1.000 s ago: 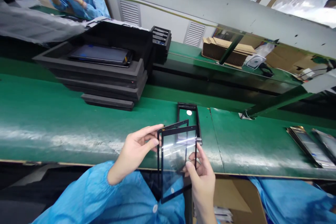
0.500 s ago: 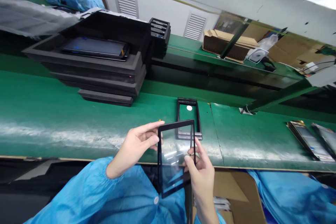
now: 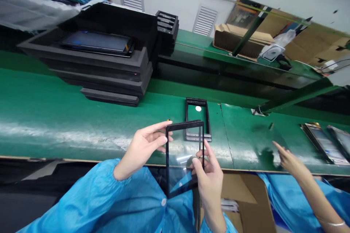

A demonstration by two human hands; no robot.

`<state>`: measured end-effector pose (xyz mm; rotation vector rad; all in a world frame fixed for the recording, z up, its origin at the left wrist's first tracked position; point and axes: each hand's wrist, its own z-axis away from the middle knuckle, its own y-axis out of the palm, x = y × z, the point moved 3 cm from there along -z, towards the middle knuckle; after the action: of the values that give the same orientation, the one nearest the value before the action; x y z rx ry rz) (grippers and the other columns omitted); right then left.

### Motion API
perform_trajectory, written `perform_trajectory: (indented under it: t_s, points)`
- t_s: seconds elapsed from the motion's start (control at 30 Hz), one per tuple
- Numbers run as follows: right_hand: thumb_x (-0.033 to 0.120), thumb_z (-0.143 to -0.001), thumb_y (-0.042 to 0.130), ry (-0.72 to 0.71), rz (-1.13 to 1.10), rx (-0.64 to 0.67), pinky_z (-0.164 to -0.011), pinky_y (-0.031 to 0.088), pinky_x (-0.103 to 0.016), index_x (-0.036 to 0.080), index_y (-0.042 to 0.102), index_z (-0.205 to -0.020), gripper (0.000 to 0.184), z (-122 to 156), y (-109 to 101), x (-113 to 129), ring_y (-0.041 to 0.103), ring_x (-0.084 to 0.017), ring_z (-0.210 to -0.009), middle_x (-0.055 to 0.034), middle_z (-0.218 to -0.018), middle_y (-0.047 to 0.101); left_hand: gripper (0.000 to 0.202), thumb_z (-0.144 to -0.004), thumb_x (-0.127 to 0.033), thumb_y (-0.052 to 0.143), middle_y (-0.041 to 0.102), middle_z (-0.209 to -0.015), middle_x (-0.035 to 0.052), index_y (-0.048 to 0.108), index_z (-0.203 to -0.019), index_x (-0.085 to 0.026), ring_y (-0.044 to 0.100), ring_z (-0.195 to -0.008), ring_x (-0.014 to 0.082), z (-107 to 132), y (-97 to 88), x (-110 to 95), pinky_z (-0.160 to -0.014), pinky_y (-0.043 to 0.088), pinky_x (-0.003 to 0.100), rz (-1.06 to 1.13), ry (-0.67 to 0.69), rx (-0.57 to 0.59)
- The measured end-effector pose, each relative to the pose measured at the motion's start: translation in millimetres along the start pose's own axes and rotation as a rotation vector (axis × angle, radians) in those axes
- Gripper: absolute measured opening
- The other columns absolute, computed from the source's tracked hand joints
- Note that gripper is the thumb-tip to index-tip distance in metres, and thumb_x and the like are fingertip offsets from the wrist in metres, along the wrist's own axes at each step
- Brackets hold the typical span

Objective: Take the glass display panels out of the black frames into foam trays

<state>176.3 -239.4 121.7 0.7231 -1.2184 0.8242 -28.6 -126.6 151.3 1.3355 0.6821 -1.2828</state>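
I hold a black-framed glass panel upright in front of me, above the near edge of the green belt. My left hand pinches its left edge with thumb and fingers. My right hand grips its right edge lower down. Both sleeves are blue. Just beyond the panel, a small stack of black frames lies flat on the belt, with a white dot showing through the top one.
A stack of black foam trays with a dark screen on top stands at the back left. More screens lie on the belt at right. A co-worker's hand reaches over the belt at right. A cardboard box sits below.
The panel has tilted a little more upright in my hands and its second edge no longer shows. A co-worker's hand has come in over the belt at the right.
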Motion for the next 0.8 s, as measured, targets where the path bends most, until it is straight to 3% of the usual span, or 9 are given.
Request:
perform_trajectory:
  t_s: [0.1, 0.17, 0.23, 0.3, 0.37, 0.43, 0.53, 0.63, 0.8]
  points:
    - [0.040, -0.094, 0.077, -0.059, 0.093, 0.006, -0.061, 0.058, -0.028, 0.027, 0.058, -0.155, 0.066, 2.5, -3.4, -6.6, 0.067, -0.015, -0.070, -0.0036, -0.100, 0.070, 0.058, -0.084, -0.038, 0.089, 0.085, -0.099, 0.0126, 0.076, -0.137, -0.020, 0.082, -0.089, 0.0267, -0.5, 0.5, -1.5, -0.060, 0.066, 0.023, -0.046, -0.012, -0.024]
    - [0.037, -0.095, 0.074, -0.206, 0.223, -0.032, -0.078, 0.062, -0.035, 0.029, 0.064, -0.150, 0.056, 2.8, -5.9, -3.4, 0.071, -0.021, -0.091, -0.0080, -0.116, 0.069, 0.056, -0.083, -0.038, 0.089, 0.085, -0.095, 0.0124, 0.078, -0.134, -0.019, 0.084, -0.087, 0.0280, -0.3, 1.0, -5.6, -0.058, 0.066, 0.023, -0.086, -0.009, -0.046]
    - [0.034, -0.095, 0.074, -0.381, 0.331, -0.101, -0.106, 0.054, -0.047, 0.031, 0.067, -0.146, 0.052, 0.5, -8.0, 7.6, 0.063, -0.030, -0.127, -0.0114, -0.143, 0.060, 0.050, -0.080, -0.035, 0.090, 0.085, -0.091, 0.0112, 0.082, -0.126, -0.019, 0.084, -0.084, 0.0284, 1.4, 2.1, -11.1, -0.055, 0.065, 0.022, -0.128, 0.009, -0.050]
    - [0.033, -0.097, 0.072, -0.443, 0.295, -0.110, -0.119, 0.043, -0.052, 0.033, 0.062, -0.151, 0.055, -7.1, -9.5, 21.6, 0.052, -0.033, -0.145, -0.0105, -0.160, 0.050, 0.043, -0.079, -0.032, 0.090, 0.085, -0.085, 0.0095, 0.085, -0.120, -0.020, 0.085, -0.079, 0.0275, 4.7, 3.8, -15.8, -0.054, 0.065, 0.021, -0.166, 0.029, -0.025]
    - [0.035, -0.100, 0.068, -0.355, 0.155, -0.015, -0.112, 0.051, -0.051, 0.032, 0.055, -0.156, 0.057, -19.1, -9.6, 33.3, 0.065, -0.031, -0.132, -0.0118, -0.151, 0.063, 0.039, -0.078, -0.029, 0.090, 0.085, -0.081, 0.0083, 0.087, -0.116, -0.021, 0.084, -0.075, 0.0264, 8.5, 5.3, -18.6, -0.054, 0.065, 0.021, -0.197, 0.043, 0.001]
    - [0.040, -0.102, 0.066, -0.219, 0.058, 0.096, -0.098, 0.059, -0.047, 0.026, 0.061, -0.150, 0.051, -29.9, -9.0, 41.1, 0.079, -0.027, -0.101, -0.0101, -0.113, 0.083, 0.037, -0.077, -0.028, 0.089, 0.085, -0.079, 0.0081, 0.088, -0.114, -0.023, 0.084, -0.073, 0.0258, 11.4, 6.3, -19.7, -0.055, 0.065, 0.021, -0.220, 0.046, 0.021]
    - [0.043, -0.098, 0.071, -0.140, 0.025, 0.118, -0.087, 0.063, -0.043, 0.019, 0.076, -0.124, 0.036, -37.2, -9.3, 47.4, 0.080, -0.025, -0.075, -0.0036, -0.069, 0.080, 0.036, -0.078, -0.030, 0.089, 0.086, -0.079, 0.0084, 0.088, -0.113, -0.025, 0.083, -0.071, 0.0252, 12.9, 6.7, -19.8, -0.056, 0.066, 0.022, -0.256, 0.048, 0.046]
    - [0.044, -0.094, 0.075, -0.150, 0.002, 0.091, -0.081, 0.064, -0.041, 0.019, 0.079, -0.107, 0.028, -35.3, -6.8, 50.4, 0.080, -0.025, -0.070, -0.0030, -0.063, 0.079, 0.038, -0.078, -0.033, 0.090, 0.085, -0.077, 0.0086, 0.087, -0.114, -0.026, 0.083, -0.071, 0.0250, 11.9, 5.1, -19.1, -0.057, 0.066, 0.022, -0.280, 0.060, 0.056]
    - [0.049, -0.089, 0.079, -0.144, -0.038, 0.069, -0.061, 0.064, -0.034, 0.018, 0.078, -0.100, 0.032, -29.3, 0.0, 57.2, 0.080, -0.024, -0.060, -0.0061, -0.068, 0.082, 0.038, -0.074, -0.042, 0.094, 0.085, -0.076, 0.0094, 0.089, -0.109, -0.027, 0.081, -0.063, 0.0236, 11.0, -1.9, -12.7, -0.057, 0.066, 0.021, -0.310, 0.058, 0.048]
